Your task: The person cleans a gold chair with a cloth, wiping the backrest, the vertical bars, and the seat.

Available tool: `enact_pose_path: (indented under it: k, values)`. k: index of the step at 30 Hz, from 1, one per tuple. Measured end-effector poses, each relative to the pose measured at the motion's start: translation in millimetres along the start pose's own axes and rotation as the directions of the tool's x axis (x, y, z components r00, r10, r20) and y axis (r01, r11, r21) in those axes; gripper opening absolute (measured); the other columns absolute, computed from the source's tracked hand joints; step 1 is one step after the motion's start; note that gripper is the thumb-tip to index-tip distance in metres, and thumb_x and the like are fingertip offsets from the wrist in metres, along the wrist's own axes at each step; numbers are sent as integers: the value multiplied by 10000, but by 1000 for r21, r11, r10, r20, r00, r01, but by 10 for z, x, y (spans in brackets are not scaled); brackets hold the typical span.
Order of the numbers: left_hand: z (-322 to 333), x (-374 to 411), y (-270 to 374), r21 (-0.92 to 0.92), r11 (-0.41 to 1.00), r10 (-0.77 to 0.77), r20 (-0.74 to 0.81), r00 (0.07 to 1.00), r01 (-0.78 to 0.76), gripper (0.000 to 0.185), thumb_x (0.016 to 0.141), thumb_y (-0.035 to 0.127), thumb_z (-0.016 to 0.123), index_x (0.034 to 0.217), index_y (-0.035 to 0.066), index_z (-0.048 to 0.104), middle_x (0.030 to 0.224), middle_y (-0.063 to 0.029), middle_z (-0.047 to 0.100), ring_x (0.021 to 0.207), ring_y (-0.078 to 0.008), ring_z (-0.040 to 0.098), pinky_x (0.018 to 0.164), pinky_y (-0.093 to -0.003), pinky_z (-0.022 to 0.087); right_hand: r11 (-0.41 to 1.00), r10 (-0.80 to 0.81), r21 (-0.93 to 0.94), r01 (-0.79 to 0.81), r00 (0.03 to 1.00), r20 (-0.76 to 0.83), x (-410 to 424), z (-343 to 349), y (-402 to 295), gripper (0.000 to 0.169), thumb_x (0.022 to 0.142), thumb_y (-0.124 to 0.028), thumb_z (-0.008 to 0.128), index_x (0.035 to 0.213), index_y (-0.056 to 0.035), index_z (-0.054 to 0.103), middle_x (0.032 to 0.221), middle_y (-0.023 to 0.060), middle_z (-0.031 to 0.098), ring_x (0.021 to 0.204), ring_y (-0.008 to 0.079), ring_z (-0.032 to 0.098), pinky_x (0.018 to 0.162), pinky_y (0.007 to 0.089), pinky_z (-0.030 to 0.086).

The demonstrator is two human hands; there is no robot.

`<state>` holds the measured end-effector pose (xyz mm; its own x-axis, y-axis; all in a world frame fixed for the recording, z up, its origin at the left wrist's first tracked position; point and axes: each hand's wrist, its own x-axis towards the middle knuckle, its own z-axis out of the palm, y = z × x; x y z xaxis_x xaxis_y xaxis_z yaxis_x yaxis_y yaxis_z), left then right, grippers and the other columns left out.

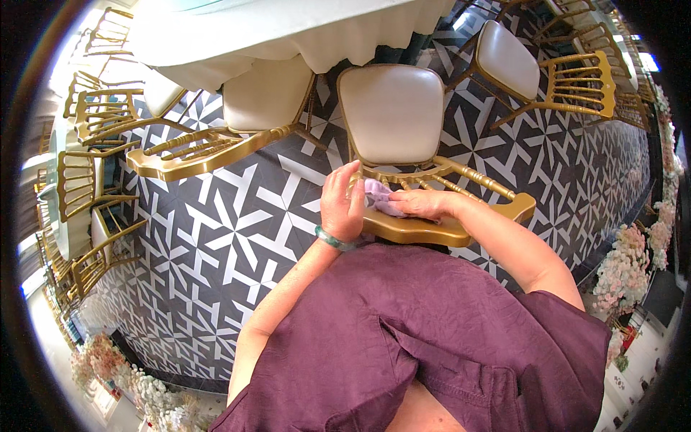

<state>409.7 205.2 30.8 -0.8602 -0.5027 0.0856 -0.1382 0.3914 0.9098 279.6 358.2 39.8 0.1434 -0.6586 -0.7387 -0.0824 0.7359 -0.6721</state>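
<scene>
A gold chair back with turned spindles (415,229) stands right in front of me, its white padded seat (392,114) beyond it. My right hand (420,204) presses a crumpled lilac cloth (380,198) against the left part of the back, near the top rail and spindles. At the back's left end, my left hand (344,202) is raised around the outer post, fingers pointing away from me; a green bangle (332,239) circles that wrist. Part of the cloth lies hidden under the right hand.
A table with a white cloth (302,32) stands beyond the seat. Another gold chair (210,156) is close on the left, and one more (583,86) at the upper right. Further chairs line the far left. Pale flowers (623,264) border the patterned floor (237,232).
</scene>
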Motion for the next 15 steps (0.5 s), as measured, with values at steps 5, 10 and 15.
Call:
enact_pose_path:
  k: [5, 10, 15]
  values:
    - [-9, 15, 50, 72, 996, 53, -61, 997, -49, 292, 815, 73, 537, 1098, 1, 547, 1034, -157, 587, 984, -313, 549, 867, -374, 428, 997, 47, -67, -42, 996, 73, 344, -100, -10, 523, 916, -509, 346, 1324, -194, 433, 1162, 78, 563, 988, 232, 537, 852, 337, 419]
    - [27, -27, 72, 147, 988, -18, -134, 991, 38, 331, 815, 94, 574, 1135, 21, 531, 1011, -153, 590, 942, -299, 571, 826, -360, 451, 922, -38, -388, 1, 996, -86, 951, -320, 710, 478, 878, -511, 435, 1126, -130, 583, 1005, 148, 633, 952, 283, 581, 847, 388, 432]
    - [69, -84, 223, 439, 896, 16, -179, 984, 66, 345, 818, 134, 605, 1139, 39, 520, 1002, -153, 580, 938, -326, 560, 795, -383, 454, 991, -118, 27, 131, 953, -278, 493, -637, 668, 334, 908, -370, 502, 1035, -87, 625, 984, 50, 641, 916, 171, 569, 859, 295, 432]
